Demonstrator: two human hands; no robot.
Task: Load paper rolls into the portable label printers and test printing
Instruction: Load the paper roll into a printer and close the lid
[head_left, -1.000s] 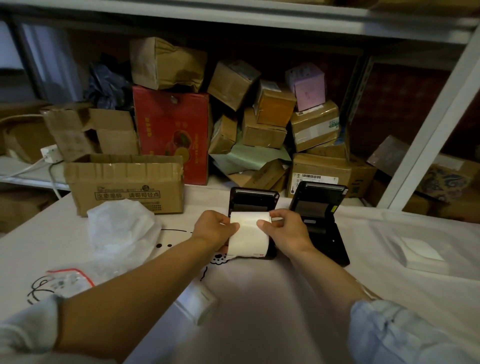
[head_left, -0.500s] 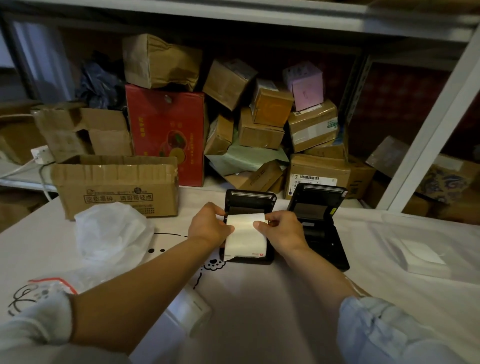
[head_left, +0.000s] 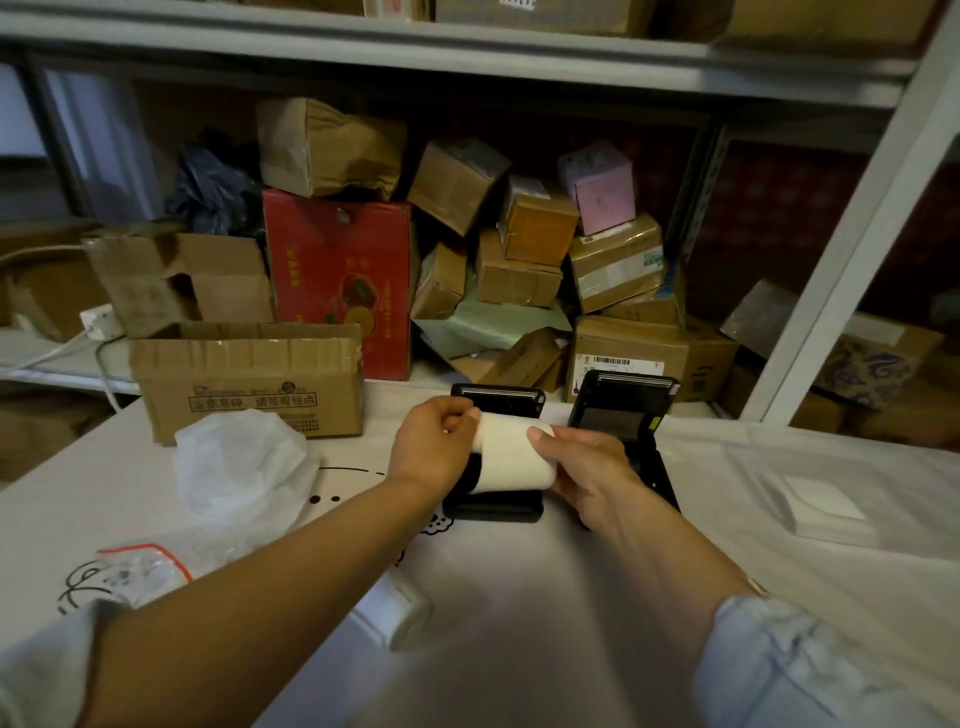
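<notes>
1. The left hand (head_left: 434, 447) and right hand (head_left: 587, 467) each pinch an end of a white paper roll (head_left: 511, 457), held over the open black label printer (head_left: 493, 506) on the white table (head_left: 519, 649).
2. Half a second ago a flat sheet hung between the fingers; now it is curled into a cylinder.
3. The roll's long axis runs left to right, slightly tilted.
4. A second open black printer (head_left: 623, 410) stands just right.

White table (head_left: 649, 597) — two printers (head_left: 491, 506); cardboard box (head_left: 249, 379); paper stack (head_left: 826, 512).
</notes>
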